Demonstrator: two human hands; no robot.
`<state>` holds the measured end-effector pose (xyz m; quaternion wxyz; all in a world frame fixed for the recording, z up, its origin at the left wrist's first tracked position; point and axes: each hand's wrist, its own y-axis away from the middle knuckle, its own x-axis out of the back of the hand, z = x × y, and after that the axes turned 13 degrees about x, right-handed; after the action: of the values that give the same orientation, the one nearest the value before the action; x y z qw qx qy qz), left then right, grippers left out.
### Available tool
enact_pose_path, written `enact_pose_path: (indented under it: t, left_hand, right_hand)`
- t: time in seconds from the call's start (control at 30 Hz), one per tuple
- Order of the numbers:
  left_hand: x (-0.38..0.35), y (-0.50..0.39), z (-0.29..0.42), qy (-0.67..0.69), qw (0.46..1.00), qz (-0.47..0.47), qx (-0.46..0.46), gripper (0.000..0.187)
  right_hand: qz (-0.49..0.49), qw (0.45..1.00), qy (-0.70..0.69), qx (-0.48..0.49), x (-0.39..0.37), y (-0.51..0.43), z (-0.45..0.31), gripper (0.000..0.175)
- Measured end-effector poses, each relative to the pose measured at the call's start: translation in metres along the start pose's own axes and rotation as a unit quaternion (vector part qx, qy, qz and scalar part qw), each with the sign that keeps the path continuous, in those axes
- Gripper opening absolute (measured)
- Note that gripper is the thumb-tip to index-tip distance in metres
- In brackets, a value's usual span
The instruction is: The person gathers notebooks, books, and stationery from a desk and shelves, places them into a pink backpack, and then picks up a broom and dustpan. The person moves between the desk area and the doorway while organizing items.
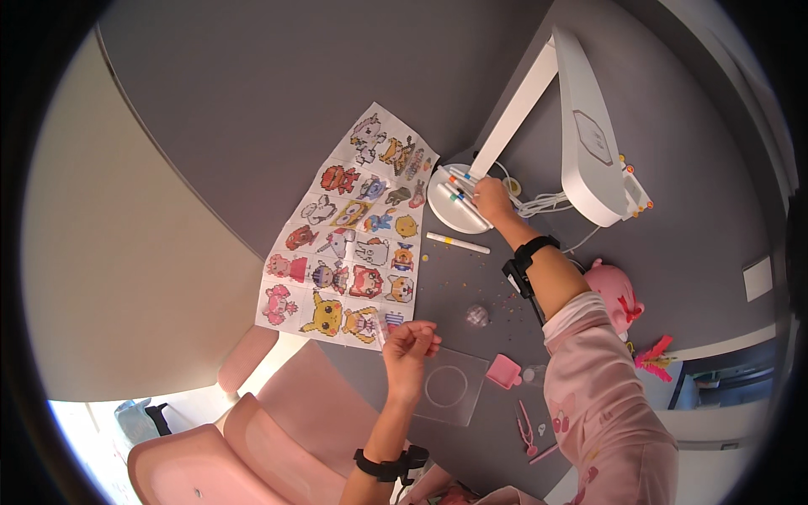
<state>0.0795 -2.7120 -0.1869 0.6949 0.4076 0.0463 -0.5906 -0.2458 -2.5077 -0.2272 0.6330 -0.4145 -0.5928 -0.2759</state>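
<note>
My right hand point(493, 199) reaches onto the round white base point(442, 211) of a desk lamp, its fingers down among several white marker pens point(464, 201) with coloured bands. Whether the fingers grip a pen is hidden behind the hand. My left hand point(410, 347) is raised with curled fingers beside the lower edge of a paper sheet point(334, 243) printed with pixel-art characters. A clear, see-through item point(380, 327) shows at its left side; I cannot tell if it is held. One marker with a yellow band point(457, 243) lies apart on the grey table, below the lamp base.
Small coloured beads point(505, 297) lie scattered near a clear round container point(477, 315). A transparent square pegboard point(451, 398), a pink tray point(504, 371) and pink tweezers point(525, 429) lie nearer me. The lamp arm point(517, 107) rises behind my right hand, with a pink plush toy point(611, 290) to the right.
</note>
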Motion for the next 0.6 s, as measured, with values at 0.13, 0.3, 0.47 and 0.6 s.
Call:
enact_pose_path:
  t: [0.13, 0.3, 0.47, 0.6]
  left_hand:
    - [0.000, -0.001, 0.000, 0.006, 1.000, 0.000, 0.001, 0.013]
    - [-0.003, -0.003, 0.011, 0.041, 0.999, -0.021, 0.023, 0.023]
    - [-0.023, -0.016, 0.015, 0.309, 0.948, 0.011, 0.069, 0.035]
    - [-0.027, -0.033, 0.006, 0.402, 0.904, -0.034, 0.142, 0.038]
  right_hand:
    - [0.025, 0.998, -0.048, -0.041, 0.000, 0.006, 0.011, 0.013]
    - [0.137, 0.874, -0.393, -0.251, 0.024, 0.020, 0.001, 0.005]
    - [-0.071, 0.863, -0.498, -0.047, 0.094, 0.063, -0.086, 0.009]
    - [-0.158, 0.836, -0.526, 0.011, 0.125, 0.102, -0.146, 0.023]
